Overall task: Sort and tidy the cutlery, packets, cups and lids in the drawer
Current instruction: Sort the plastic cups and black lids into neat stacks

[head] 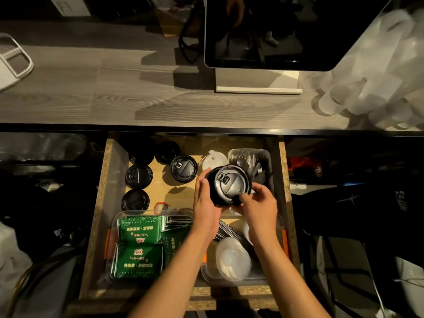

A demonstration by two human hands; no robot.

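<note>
Open drawer (101,203). Green packets (137,246) in front-left tray, printed characters too blurred to read. Stack of black lids (229,184) held above drawer's right side: left hand (205,203) cups its edge, right hand (259,207) pinches rim. Probably light, thin, slippery plastic; best gripped around rims.

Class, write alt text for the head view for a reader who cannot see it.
Both hands, left hand and right hand, hold a stack of black plastic cup lids above an open wooden drawer holding more black lids and green packets.
</note>
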